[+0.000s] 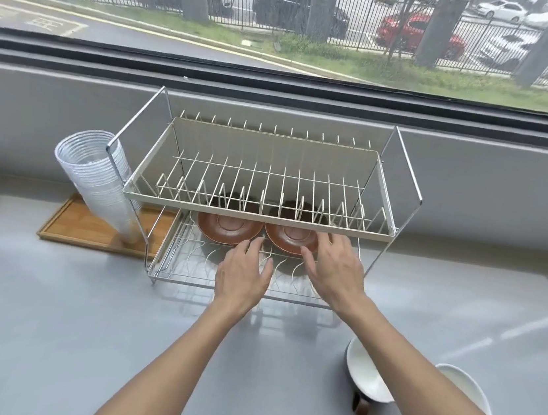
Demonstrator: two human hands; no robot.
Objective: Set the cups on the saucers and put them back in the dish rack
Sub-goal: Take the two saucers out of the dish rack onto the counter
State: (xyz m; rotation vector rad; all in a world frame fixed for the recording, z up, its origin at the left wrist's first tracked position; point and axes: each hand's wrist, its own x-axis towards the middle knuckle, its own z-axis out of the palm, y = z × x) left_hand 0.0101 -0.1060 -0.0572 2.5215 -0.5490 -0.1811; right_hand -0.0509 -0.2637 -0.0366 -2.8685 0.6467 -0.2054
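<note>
Two brown saucers lie side by side on the lower tier of the two-tier wire dish rack (155, 263), the left saucer (225, 227) and the right saucer (291, 238). My left hand (243, 274) reaches over the lower tier, fingers loosely spread, tips at the left saucer's front rim. My right hand (334, 270) hovers at the right saucer's front edge, thumb near its rim; I cannot tell whether it touches. Two cups with white insides stand on the counter at the lower right: a dark cup (366, 374) with a brown handle, and another cup (466, 386) partly hidden behind my right forearm.
The rack's upper tier (258, 214) overhangs the saucers. A stack of clear plastic cups (96, 178) leans on a wooden tray (81, 221) left of the rack. A window ledge (71, 106) runs behind, on the grey counter (45, 317).
</note>
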